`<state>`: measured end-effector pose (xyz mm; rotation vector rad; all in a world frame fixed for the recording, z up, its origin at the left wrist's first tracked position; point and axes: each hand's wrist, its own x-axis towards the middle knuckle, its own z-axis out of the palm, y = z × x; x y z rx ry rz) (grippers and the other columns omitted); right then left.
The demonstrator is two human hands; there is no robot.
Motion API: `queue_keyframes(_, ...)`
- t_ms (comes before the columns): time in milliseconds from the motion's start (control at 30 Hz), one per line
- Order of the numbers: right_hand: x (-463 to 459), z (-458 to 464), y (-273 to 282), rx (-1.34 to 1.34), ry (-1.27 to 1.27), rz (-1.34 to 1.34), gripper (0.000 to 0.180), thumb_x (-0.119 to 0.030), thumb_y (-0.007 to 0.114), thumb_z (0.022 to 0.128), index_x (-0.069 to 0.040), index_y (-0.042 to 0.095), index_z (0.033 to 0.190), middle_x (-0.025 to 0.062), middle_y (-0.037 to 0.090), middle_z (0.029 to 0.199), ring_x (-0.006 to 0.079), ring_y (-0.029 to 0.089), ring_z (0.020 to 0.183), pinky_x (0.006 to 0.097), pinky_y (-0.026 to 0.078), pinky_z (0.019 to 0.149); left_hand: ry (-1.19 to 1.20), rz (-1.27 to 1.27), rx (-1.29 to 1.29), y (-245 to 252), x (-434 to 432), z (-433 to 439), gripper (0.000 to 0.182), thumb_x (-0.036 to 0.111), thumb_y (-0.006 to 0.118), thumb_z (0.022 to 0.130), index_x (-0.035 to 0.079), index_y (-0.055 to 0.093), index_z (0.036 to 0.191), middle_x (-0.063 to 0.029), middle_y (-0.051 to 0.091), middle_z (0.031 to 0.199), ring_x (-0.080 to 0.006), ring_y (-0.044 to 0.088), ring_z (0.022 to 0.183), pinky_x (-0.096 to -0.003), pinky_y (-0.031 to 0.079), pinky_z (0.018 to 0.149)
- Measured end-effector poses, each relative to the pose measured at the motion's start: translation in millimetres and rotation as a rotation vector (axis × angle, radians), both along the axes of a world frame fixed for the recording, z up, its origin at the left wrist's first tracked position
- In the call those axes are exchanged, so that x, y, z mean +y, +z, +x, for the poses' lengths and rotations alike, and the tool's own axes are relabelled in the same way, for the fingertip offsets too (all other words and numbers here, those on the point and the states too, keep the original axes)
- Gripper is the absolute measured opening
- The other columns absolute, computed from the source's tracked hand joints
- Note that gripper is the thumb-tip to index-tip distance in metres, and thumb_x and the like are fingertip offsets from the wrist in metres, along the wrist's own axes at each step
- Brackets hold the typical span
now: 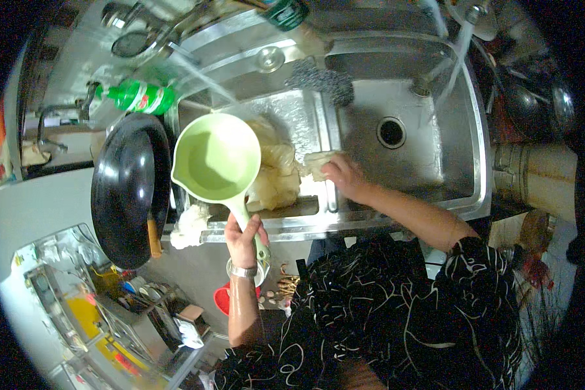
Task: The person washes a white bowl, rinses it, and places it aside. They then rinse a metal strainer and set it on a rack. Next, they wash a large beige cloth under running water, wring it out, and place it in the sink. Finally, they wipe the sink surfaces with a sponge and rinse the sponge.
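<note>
My left hand (243,240) grips the handle of a pale green plastic ladle with a pouring lip (217,158), held above the left basin of a steel double sink. The ladle's bowl faces up; whether it holds liquid I cannot tell. A pale, crumpled cloth (317,163) is in my right hand (346,178), at the divider between the basins. Yellowish, wet-looking crumpled material (275,170) lies in the left basin, partly behind the ladle. A dark grey mesh scourer or cloth (321,83) drapes over the back of the divider (329,131).
A black wok (129,195) with a wooden handle stands left of the sink. Beyond it lies a green bottle (144,97). A white crumpled cloth (190,226) hangs on the sink's front left corner. The right basin (370,165) shows its drain. A red container (222,298) stands on the floor.
</note>
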<state>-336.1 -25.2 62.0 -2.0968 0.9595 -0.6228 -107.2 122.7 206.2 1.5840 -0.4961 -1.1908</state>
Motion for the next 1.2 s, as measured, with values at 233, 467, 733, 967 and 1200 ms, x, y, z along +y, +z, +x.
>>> queue_keyframes(233, 12.3, 64.5, 82.8, -0.186, 0.294, 0.535, 0.01, -0.01, 0.061, 0.087, -0.003, 0.062, 0.095, 0.0082, 0.059, 0.089, 0.0143, 0.058, 0.082, 0.0302, 0.048, 0.072, -0.071, -0.028, 0.009, 5.7, 22.4, 71.8, 0.023, -0.002, 0.058, 0.085, 0.0, 0.054, 0.107, -0.004, 0.057, 0.071, -0.012, 0.053, 0.048, -0.0235, 0.044, 0.04)
queue_keyframes(467, 142.3, 241.8, 69.2, 0.019, 0.392, -0.085, 0.031, -0.023, 0.056, 0.085, -0.006, 0.058, 0.11, 0.0123, 0.054, 0.11, 0.0243, 0.05, 0.099, 0.0392, 0.042, 0.082, -0.066, -0.03, -0.134, 29.6, 50.8, 114.1, 0.025, -0.003, 0.057, 0.086, -0.001, 0.053, 0.111, -0.0072, 0.061, 0.081, -0.0116, 0.054, 0.05, -0.023, 0.044, 0.043)
queue_keyframes(733, 155.7, 210.7, 18.3, 0.207, 0.441, -0.281, 0.037, -0.026, 0.051, 0.083, -0.012, 0.059, 0.116, 0.0038, 0.047, 0.132, 0.0191, 0.047, 0.109, 0.0368, 0.04, 0.088, -0.081, -0.012, -0.056, -13.3, 61.9, 94.9, 0.026, -0.005, 0.055, 0.086, -0.002, 0.051, 0.111, -0.009, 0.062, 0.083, -0.0114, 0.054, 0.051, -0.0222, 0.044, 0.043)
queue_keyframes(967, 132.6, -24.6, 22.2, 0.275, 0.121, -0.158, 0.022, -0.029, 0.057, 0.085, -0.012, 0.061, 0.1, 0.008, 0.055, 0.115, 0.0295, 0.053, 0.1, 0.0422, 0.045, 0.083, -0.215, 0.048, -0.089, -55.0, 57.9, 40.1, 0.029, -0.009, 0.052, 0.078, -0.001, 0.048, 0.105, -0.0061, 0.055, 0.077, -0.0134, 0.055, 0.053, -0.0259, 0.047, 0.046)
queue_keyframes(1200, 108.8, -226.1, 39.4, 0.676, -0.61, -0.449, 0.022, -0.017, 0.061, 0.079, -0.008, 0.057, 0.099, 0.0124, 0.054, 0.106, 0.0326, 0.053, 0.095, 0.046, 0.042, 0.075, -0.144, 0.038, 0.058, -82.1, 27.9, -47.2, 0.02, -0.007, 0.049, 0.078, 0.0, 0.046, 0.097, -0.0068, 0.052, 0.074, -0.0158, 0.052, 0.047, -0.0298, 0.049, 0.043)
